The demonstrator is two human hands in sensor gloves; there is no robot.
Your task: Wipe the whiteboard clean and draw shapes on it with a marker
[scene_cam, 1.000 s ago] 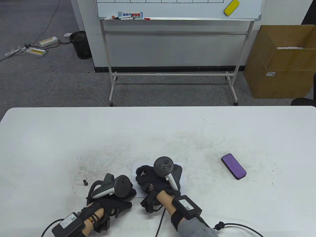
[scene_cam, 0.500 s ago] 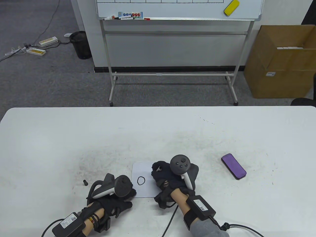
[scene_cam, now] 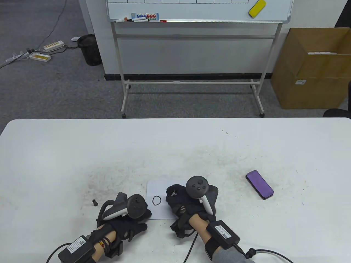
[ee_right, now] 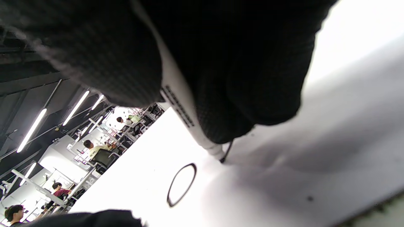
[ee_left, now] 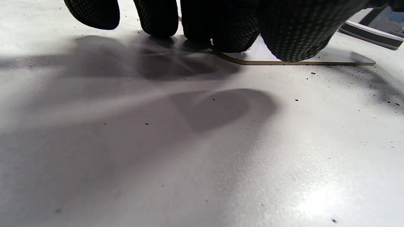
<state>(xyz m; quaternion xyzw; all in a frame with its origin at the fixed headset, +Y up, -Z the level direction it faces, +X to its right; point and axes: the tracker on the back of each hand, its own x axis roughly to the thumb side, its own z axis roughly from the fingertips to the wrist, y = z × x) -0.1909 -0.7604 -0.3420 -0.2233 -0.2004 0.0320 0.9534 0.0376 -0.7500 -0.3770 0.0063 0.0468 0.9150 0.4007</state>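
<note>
A small whiteboard [scene_cam: 161, 212] lies flat on the table near the front edge. A black circle [scene_cam: 152, 200] is drawn on its left half, and the circle [ee_right: 189, 164] also shows in the right wrist view. My right hand [scene_cam: 178, 198] grips a white marker [ee_right: 183, 116], whose tip touches the board just right of the circle. My left hand [scene_cam: 145, 215] rests with its fingertips [ee_left: 233, 28] on the board's thin lower left edge [ee_left: 284, 63]. The black marker cap [scene_cam: 95, 202] lies on the table left of my left hand.
A purple eraser [scene_cam: 259, 184] lies on the table to the right. Behind the table are a large standing whiteboard [scene_cam: 197, 11] with a yellow eraser [scene_cam: 257, 8], a cardboard box [scene_cam: 312, 68] and a black bin [scene_cam: 89, 49].
My right hand slid right off the board's left half, uncovering the drawn circle, then came back slightly left. My left hand stayed where it was.
</note>
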